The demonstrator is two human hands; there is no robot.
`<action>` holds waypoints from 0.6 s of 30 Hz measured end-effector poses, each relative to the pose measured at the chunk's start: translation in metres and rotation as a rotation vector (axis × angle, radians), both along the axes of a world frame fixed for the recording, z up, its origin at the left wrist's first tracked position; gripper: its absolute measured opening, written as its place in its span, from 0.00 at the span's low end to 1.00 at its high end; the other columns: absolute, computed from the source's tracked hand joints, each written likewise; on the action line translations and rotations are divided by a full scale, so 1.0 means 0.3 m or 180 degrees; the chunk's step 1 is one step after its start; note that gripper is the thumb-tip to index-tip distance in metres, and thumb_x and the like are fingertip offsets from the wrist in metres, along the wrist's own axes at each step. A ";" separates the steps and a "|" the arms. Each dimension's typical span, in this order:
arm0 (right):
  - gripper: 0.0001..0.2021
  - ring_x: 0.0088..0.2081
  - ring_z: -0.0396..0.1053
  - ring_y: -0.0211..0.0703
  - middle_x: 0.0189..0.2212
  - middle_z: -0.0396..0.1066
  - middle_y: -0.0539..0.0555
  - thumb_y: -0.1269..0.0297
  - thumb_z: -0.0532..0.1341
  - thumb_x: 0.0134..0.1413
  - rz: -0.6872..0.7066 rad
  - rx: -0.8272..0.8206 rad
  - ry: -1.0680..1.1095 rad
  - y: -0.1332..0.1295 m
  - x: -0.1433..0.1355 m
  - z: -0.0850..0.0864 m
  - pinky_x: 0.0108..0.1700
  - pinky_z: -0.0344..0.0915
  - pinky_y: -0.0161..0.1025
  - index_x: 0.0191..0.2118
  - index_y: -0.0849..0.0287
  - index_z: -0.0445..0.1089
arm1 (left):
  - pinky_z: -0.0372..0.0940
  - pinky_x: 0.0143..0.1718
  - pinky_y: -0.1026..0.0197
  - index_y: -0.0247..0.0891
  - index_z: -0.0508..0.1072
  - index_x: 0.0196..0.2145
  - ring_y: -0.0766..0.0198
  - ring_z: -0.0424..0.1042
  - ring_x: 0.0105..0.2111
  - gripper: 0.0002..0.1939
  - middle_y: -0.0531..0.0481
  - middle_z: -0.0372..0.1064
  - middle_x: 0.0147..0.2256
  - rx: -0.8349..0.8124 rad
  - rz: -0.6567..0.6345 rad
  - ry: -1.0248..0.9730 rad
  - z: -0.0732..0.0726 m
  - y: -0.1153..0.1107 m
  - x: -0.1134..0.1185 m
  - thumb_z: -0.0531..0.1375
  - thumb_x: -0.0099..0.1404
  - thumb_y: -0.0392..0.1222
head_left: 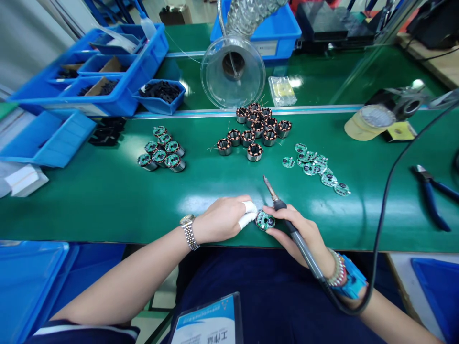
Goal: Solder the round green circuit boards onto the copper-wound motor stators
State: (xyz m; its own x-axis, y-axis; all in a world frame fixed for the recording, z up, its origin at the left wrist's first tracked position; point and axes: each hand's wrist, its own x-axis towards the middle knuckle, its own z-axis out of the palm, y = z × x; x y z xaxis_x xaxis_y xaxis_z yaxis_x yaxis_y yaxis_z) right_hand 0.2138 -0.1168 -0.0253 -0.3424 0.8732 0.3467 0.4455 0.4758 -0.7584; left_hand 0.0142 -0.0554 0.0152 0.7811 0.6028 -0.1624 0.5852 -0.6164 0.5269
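Note:
Near the table's front edge, my right hand (301, 231) pinches a round green circuit board (265, 220), seemingly seated on a motor core, between thumb and finger. A soldering iron (297, 239) also lies in that hand, its tip pointing up and left over the mat. My left hand (225, 219), with white covers on two fingertips, is closed at the board's left side; what its fingertips hold is hidden. Beyond stand several copper-wound cores (255, 152). Loose round boards (314, 165) lie to the right, and several cores topped with boards (174, 162) stand to the left.
Blue parts bins (124, 102) fill the back left. A clear fume hood (233, 91) hangs at the back centre. On the right are a yellowish round container (369, 123), blue-handled cutters (432, 198) and the iron's black cable (385, 191).

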 end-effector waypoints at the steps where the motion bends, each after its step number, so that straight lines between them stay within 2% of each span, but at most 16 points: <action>1: 0.17 0.44 0.67 0.43 0.43 0.69 0.56 0.71 0.60 0.51 0.0004 -0.0004 -0.0001 0.000 0.000 0.000 0.46 0.65 0.42 0.46 0.55 0.58 | 0.60 0.32 0.63 0.35 0.67 0.27 0.65 0.65 0.29 0.09 0.49 0.65 0.31 -0.0062 0.0076 -0.0015 0.001 -0.003 0.007 0.49 0.62 0.36; 3: 0.17 0.44 0.67 0.42 0.43 0.70 0.56 0.71 0.60 0.50 0.0003 0.0004 0.0000 0.000 -0.001 0.001 0.46 0.65 0.42 0.47 0.55 0.58 | 0.60 0.29 0.63 0.35 0.65 0.25 0.66 0.65 0.26 0.08 0.50 0.64 0.27 -0.0588 0.0389 -0.0123 0.000 -0.009 0.023 0.50 0.59 0.34; 6: 0.17 0.43 0.67 0.41 0.43 0.69 0.56 0.71 0.60 0.50 -0.0020 0.0023 -0.0008 -0.001 -0.002 0.003 0.45 0.66 0.40 0.46 0.54 0.58 | 0.61 0.24 0.66 0.35 0.62 0.23 0.69 0.64 0.21 0.09 0.53 0.61 0.21 -0.2029 0.1078 -0.0358 -0.004 -0.014 0.041 0.47 0.59 0.35; 8: 0.17 0.42 0.68 0.41 0.44 0.69 0.55 0.71 0.60 0.51 -0.0047 0.0014 -0.0029 -0.001 -0.002 0.003 0.44 0.66 0.39 0.46 0.54 0.58 | 0.61 0.22 0.67 0.35 0.62 0.24 0.70 0.63 0.18 0.11 0.54 0.61 0.19 -0.2487 0.1280 -0.0399 -0.004 -0.015 0.038 0.46 0.61 0.38; 9: 0.17 0.42 0.68 0.41 0.44 0.69 0.55 0.71 0.60 0.51 -0.0052 -0.0004 -0.0039 -0.001 -0.003 0.003 0.44 0.66 0.39 0.46 0.54 0.58 | 0.61 0.22 0.67 0.35 0.63 0.24 0.70 0.64 0.19 0.12 0.54 0.62 0.19 -0.2354 0.1248 -0.0384 -0.003 -0.015 0.031 0.46 0.62 0.40; 10: 0.16 0.42 0.68 0.41 0.44 0.69 0.55 0.70 0.60 0.51 -0.0054 -0.0018 -0.0041 -0.002 -0.003 0.002 0.44 0.66 0.39 0.46 0.54 0.59 | 0.62 0.23 0.66 0.35 0.65 0.26 0.69 0.65 0.20 0.13 0.53 0.64 0.21 -0.1998 0.1158 -0.0352 -0.002 -0.016 0.020 0.47 0.63 0.41; 12: 0.16 0.43 0.68 0.41 0.44 0.69 0.55 0.70 0.59 0.51 -0.0049 -0.0044 -0.0026 -0.002 -0.002 0.002 0.45 0.66 0.39 0.45 0.54 0.59 | 0.63 0.27 0.64 0.35 0.69 0.33 0.67 0.67 0.25 0.12 0.50 0.67 0.26 -0.0860 0.0875 -0.0276 -0.002 -0.022 -0.005 0.48 0.64 0.42; 15: 0.16 0.42 0.67 0.41 0.44 0.69 0.55 0.71 0.59 0.51 -0.0032 -0.0040 -0.0005 -0.002 -0.001 0.003 0.44 0.66 0.39 0.46 0.54 0.59 | 0.62 0.31 0.62 0.35 0.68 0.41 0.63 0.68 0.32 0.12 0.47 0.69 0.35 0.0915 0.0335 -0.0183 -0.011 -0.039 -0.036 0.50 0.63 0.40; 18: 0.16 0.42 0.67 0.40 0.44 0.69 0.55 0.71 0.59 0.51 -0.0013 -0.0015 0.0001 -0.002 -0.001 0.004 0.44 0.66 0.39 0.46 0.54 0.58 | 0.60 0.26 0.63 0.35 0.70 0.37 0.64 0.66 0.28 0.10 0.49 0.70 0.33 0.1866 -0.0089 -0.0142 -0.025 -0.057 -0.037 0.51 0.63 0.38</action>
State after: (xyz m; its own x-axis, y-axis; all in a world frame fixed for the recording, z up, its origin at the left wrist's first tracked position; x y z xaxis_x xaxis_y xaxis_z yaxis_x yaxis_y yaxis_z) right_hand 0.2134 -0.1175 -0.0240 -0.3388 0.8763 0.3426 0.4470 0.4703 -0.7609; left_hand 0.0031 -0.0724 0.0078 0.7965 0.5611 0.2253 0.5496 -0.8272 0.1172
